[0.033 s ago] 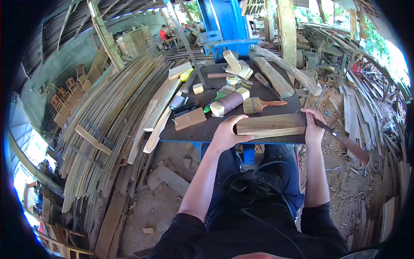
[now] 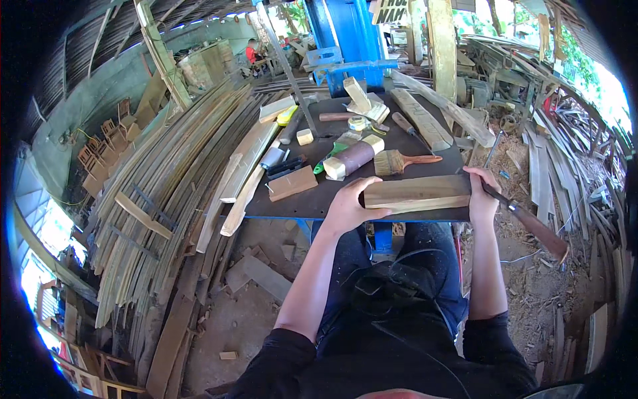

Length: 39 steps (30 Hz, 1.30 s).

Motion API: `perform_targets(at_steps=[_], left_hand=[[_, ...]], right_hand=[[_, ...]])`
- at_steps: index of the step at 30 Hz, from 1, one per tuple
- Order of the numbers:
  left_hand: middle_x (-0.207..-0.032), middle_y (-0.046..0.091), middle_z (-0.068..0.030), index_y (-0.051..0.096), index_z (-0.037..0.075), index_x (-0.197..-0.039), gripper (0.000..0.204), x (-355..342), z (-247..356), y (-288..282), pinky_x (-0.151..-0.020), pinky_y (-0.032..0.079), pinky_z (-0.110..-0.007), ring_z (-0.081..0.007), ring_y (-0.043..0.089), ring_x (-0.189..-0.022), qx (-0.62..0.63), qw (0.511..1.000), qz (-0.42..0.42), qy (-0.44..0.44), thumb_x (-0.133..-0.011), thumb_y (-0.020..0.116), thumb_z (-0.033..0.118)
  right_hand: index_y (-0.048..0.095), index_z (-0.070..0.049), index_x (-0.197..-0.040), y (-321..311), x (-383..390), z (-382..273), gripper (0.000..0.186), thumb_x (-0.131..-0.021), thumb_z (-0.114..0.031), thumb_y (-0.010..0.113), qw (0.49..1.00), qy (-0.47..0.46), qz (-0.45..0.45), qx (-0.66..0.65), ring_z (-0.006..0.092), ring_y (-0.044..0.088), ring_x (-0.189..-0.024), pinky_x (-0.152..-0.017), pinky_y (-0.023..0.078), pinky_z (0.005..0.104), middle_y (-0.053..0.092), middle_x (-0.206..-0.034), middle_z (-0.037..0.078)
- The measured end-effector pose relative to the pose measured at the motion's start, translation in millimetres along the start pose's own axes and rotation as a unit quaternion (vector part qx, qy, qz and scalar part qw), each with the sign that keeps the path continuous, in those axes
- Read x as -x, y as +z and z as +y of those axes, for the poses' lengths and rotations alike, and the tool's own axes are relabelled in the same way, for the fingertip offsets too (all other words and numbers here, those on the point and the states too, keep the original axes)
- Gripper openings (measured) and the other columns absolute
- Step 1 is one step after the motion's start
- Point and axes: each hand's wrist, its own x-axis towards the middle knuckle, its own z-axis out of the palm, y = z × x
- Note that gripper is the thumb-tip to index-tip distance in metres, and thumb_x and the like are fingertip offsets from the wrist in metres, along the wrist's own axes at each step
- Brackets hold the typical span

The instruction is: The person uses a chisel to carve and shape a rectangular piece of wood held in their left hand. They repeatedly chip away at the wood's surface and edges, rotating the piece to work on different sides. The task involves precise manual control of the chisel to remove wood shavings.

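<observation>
A long flat wooden block point(image 2: 419, 194) lies along the front edge of a dark worktable point(image 2: 286, 207). My left hand point(image 2: 349, 203) grips its left end, thumb on top. At the block's right end, my right hand point(image 2: 480, 193) is closed around a long chisel-like tool point(image 2: 535, 229). Its brown wooden handle sticks out toward the lower right and its working end is hidden by the hand. I am seated with my legs under the table.
Behind the block lie a paintbrush point(image 2: 399, 161), a sandpaper roll point(image 2: 352, 158), a small wooden slab point(image 2: 292, 183) and several offcuts point(image 2: 422, 120). Long curved slats point(image 2: 173, 199) are stacked to the left. A blue machine point(image 2: 352, 33) stands behind, and scrap timber lies right.
</observation>
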Motion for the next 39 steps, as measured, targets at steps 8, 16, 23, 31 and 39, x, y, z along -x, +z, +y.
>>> perform_targets(at_steps=[8,16,23,31,39], left_hand=[[-0.117,0.068,-0.0153,0.062,0.005,-0.124,0.071,-0.4,-5.0,0.6,-0.094,0.051,-0.038,-0.0289,0.066,-0.108,0.004,1.000,0.002,0.011,-0.066,0.088,0.037],[-0.119,0.067,-0.0155,0.062,0.003,-0.124,0.072,1.2,-5.9,1.2,-0.098,0.048,-0.036,-0.0260,0.065,-0.111,-0.018,1.000,0.013,0.022,-0.066,0.089,0.035],[-0.116,0.068,-0.0150,0.062,0.003,-0.124,0.070,0.9,-2.8,-1.0,-0.097,0.049,-0.036,-0.0267,0.065,-0.110,0.002,1.000,0.006,0.019,-0.067,0.088,0.036],[-0.118,0.066,-0.0179,0.062,0.002,-0.122,0.073,2.9,-3.4,-1.1,-0.097,0.049,-0.039,-0.0312,0.064,-0.112,-0.008,1.000,0.012,0.021,-0.067,0.086,0.043],[-0.120,0.067,-0.0163,0.061,0.002,-0.124,0.070,2.0,1.0,-2.7,-0.099,0.047,-0.037,-0.0276,0.063,-0.114,0.000,1.000,-0.001,0.000,-0.068,0.087,0.034]], right_hand=[[0.070,-0.003,-0.091,2.4,8.0,2.5,0.015,-0.091,0.006,0.058,0.993,0.068,0.001,-0.097,0.0163,0.066,-0.086,-0.079,0.049,0.0267,0.069,-0.091,0.008],[0.070,-0.001,-0.088,3.4,10.0,1.3,0.014,-0.090,0.006,0.058,0.999,-0.031,-0.021,0.026,0.0158,0.067,-0.081,-0.076,0.049,0.0255,0.070,-0.085,0.008],[0.070,-0.002,-0.089,2.4,6.8,-1.2,0.015,-0.089,0.007,0.059,0.992,-0.074,-0.004,0.100,0.0146,0.066,-0.083,-0.074,0.048,0.0245,0.070,-0.088,0.006],[0.069,-0.002,-0.085,3.9,9.8,-9.8,0.014,-0.085,0.008,0.059,0.986,-0.095,0.030,0.137,0.0172,0.065,-0.079,-0.072,0.048,0.0269,0.068,-0.084,0.009],[0.068,0.000,-0.084,1.4,7.6,-1.4,0.015,-0.087,0.008,0.056,0.996,-0.020,0.043,0.071,0.0156,0.066,-0.079,-0.073,0.050,0.0253,0.069,-0.082,0.008]])
